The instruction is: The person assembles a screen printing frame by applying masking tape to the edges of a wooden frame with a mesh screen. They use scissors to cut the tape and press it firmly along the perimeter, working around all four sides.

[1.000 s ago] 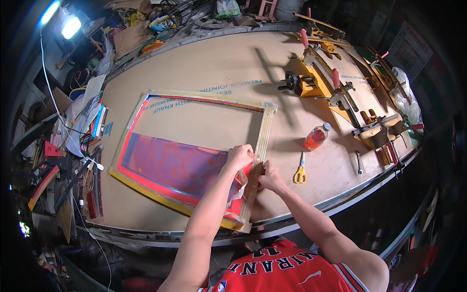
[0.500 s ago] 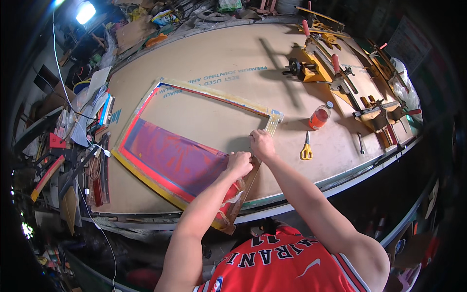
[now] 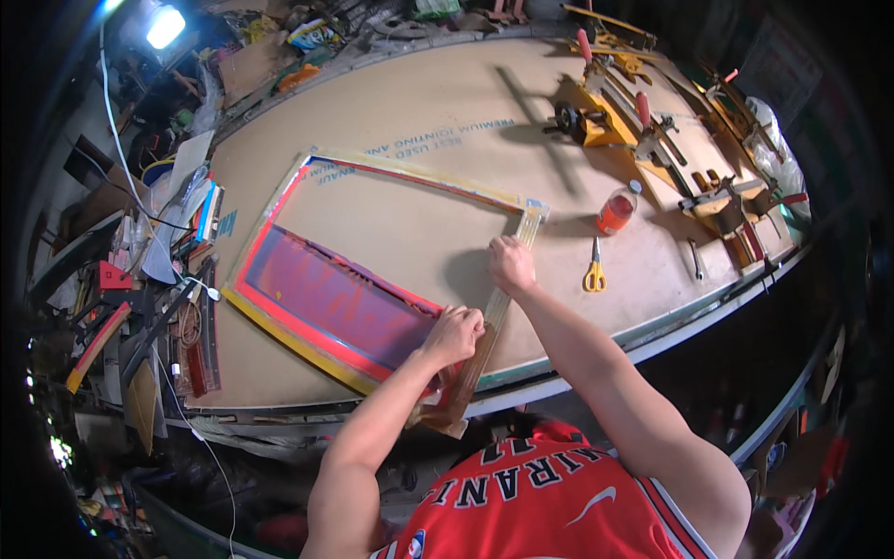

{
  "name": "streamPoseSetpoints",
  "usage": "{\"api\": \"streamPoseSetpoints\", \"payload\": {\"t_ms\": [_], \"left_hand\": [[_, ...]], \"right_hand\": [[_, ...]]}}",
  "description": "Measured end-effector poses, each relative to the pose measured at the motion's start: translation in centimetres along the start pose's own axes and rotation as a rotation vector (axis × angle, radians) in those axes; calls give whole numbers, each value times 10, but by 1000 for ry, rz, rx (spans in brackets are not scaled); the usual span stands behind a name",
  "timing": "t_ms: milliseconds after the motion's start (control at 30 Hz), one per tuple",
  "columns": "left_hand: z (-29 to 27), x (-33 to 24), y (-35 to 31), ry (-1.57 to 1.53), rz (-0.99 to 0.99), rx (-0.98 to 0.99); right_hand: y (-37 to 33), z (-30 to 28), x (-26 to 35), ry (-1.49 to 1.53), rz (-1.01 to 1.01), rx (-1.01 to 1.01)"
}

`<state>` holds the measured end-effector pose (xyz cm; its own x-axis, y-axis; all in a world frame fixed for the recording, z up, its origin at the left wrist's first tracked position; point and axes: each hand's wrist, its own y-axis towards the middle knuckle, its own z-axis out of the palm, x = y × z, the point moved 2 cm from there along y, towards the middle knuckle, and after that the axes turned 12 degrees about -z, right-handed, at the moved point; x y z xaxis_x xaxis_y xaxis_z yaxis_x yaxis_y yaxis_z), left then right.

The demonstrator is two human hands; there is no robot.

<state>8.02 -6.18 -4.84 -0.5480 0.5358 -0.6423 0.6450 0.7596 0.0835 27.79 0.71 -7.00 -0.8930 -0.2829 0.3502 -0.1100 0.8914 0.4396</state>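
Two hands on my feed, both at the right rail (image 3: 477, 373) of the wooden screen-printing frame (image 3: 419, 179), which lies askew on the worktop (image 3: 447, 79): the left hand (image 3: 453, 335) closed by the purple mesh (image 3: 326, 293), its contents hidden, the right hand (image 3: 511, 265) gripping farther up. One hard tug could rip that mesh; weight on the overhanging near corner (image 3: 454, 429) could tip the frame.

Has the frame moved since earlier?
Yes, toward the table's near edge: the frame's far right corner, earlier beyond the bottle, is now roughly level with it.
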Motion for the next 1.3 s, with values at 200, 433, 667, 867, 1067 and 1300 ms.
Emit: {"api": "streamPoseSetpoints", "payload": {"t_ms": [200,433,667,867,1067,1300], "left_hand": [[7,3,3,216,-63,-143],[6,-3,16,231,-113,-119],[-41,-48,-91,113,13,102],[-60,-29,-138,-79,-23,74],[-58,-18,-77,110,23,29],[-11,-18,-21,278,159,75]], "right_hand": [[-25,-3,57,-162,113,-13],[-20,28,30,-35,213,-135],[21,10,-48,19,163,-48],[25,6,-62,138,183,-42],[-20,-20,-7,-49,482,-243],[-73,-22,37,78,562,-19]]}}
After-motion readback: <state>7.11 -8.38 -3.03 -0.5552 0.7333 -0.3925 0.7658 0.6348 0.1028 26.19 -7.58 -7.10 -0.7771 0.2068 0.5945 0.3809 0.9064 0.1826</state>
